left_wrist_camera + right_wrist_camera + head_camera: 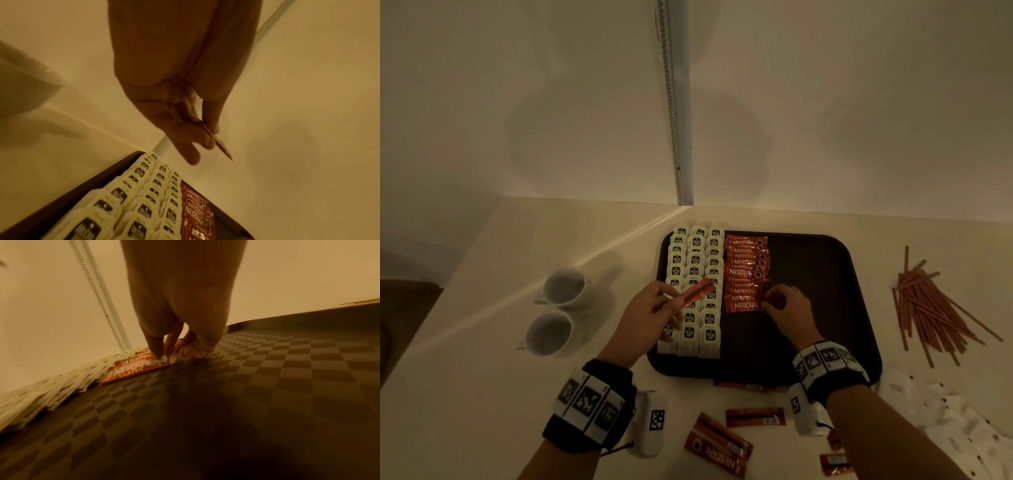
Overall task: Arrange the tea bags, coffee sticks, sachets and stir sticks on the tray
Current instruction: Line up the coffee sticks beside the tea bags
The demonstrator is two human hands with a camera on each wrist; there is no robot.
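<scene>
A dark tray [825, 274] holds three columns of white tea bags [695, 270] at its left and one column of overlapping red coffee sticks [746, 274] beside them. My left hand [654, 315] hovers over the tea bags and pinches a red coffee stick [697, 293], seen edge-on [218, 142] in the left wrist view. My right hand [784, 308] is down at the nearest stick of the column [131, 371], and its fingertips [158, 353] pinch that stick's right end on the tray floor [267, 386].
Two white cups [558, 308] stand left of the tray. A loose heap of brown stir sticks [931, 308] lies to the right, white sachets [955, 421] at the near right. Several more coffee sticks [722, 442] lie on the table in front of the tray. A wall stands close behind.
</scene>
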